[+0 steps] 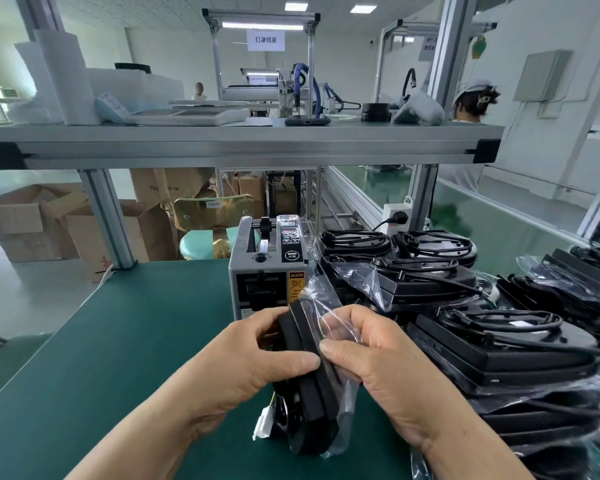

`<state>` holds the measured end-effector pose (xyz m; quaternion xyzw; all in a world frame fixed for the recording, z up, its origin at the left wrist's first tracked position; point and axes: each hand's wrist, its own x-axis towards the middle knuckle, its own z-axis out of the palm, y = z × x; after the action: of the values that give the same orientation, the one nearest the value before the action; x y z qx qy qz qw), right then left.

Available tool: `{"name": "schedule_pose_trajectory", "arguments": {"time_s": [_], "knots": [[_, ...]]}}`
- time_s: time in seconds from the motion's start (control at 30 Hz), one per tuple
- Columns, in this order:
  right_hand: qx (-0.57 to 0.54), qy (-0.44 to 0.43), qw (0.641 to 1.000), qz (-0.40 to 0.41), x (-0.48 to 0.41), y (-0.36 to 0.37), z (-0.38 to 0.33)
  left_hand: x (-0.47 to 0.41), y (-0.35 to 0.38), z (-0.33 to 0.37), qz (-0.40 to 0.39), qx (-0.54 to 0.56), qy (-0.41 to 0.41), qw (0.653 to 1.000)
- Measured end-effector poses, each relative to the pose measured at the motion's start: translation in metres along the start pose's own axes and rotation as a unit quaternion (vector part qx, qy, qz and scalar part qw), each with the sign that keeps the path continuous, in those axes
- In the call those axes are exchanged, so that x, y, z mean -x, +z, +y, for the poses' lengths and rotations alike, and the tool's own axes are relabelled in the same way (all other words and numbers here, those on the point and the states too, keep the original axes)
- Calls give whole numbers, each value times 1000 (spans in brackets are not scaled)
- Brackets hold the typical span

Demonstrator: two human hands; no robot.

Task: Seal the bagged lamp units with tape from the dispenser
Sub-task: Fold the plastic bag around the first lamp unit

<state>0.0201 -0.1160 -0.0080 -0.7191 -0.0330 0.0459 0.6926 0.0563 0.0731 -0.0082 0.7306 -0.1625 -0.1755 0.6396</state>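
Note:
A black lamp unit [312,386] in a clear plastic bag stands on edge above the green table [118,341], held between both hands. My left hand [243,362] grips its left side, thumb on the unit's edge. My right hand [371,358] grips the right side, its fingers pinching the loose bag flap [326,299]. A white connector [262,422] hangs from the unit's lower left. The grey tape dispenser [267,268] stands just behind the unit, its front partly hidden by the bag.
Several bagged black lamp units [464,306] with coiled cables are stacked to the right. An aluminium shelf [243,143] spans overhead. Cardboard boxes [49,223] and a chair [208,223] sit behind the table. A person [471,109] works at the back right.

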Motion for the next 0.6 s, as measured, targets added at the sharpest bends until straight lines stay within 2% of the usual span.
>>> {"name": "schedule_pose_trajectory", "arguments": {"time_s": [0.07,0.17,0.23,0.4,0.6], "knots": [[4,2,1000,-2,2,1,-1,2,-1,0,-16,-4,20,1000],[21,-5,1000,-13,6,2,-4,4,0,-1,8,-4,42,999],[57,-23,998,-17,10,4,-5,7,2,0,24,-50,73,996],[157,-72,984,43,16,13,1,12,3,-6,141,-241,138,950],[174,-40,982,67,30,23,28,19,7,-39,121,-327,193,917]]}}
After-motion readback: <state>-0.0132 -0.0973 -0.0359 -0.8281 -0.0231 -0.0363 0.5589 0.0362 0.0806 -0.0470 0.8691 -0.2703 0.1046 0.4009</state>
